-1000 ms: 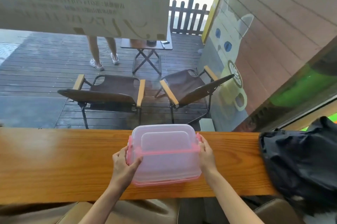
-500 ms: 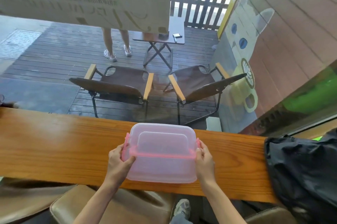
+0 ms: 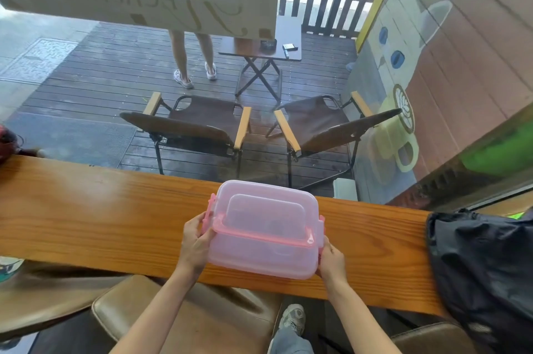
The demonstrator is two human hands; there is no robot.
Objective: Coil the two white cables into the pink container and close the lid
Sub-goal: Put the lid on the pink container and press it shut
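The pink translucent container (image 3: pixel 264 249) sits on the wooden counter (image 3: pixel 101 218) with its lid (image 3: pixel 265 209) on top and a pink handle band across the front. My left hand (image 3: pixel 196 241) grips its left side by the pink latch. My right hand (image 3: pixel 331 262) holds the lower right corner under the right latch. Faint dark shapes show through the plastic; the white cables cannot be made out.
A black jacket or bag (image 3: pixel 484 275) lies on the counter at the right. Brown stools (image 3: pixel 187 313) stand below the counter's near edge. Behind the glass are two folding chairs (image 3: pixel 196 125), a small table and a standing person's legs (image 3: pixel 193 62).
The view has tilted and shifted, so the container sits lower and more to the right. My right hand has slid down from the right latch to the lower right corner. Both hands stay on the box.
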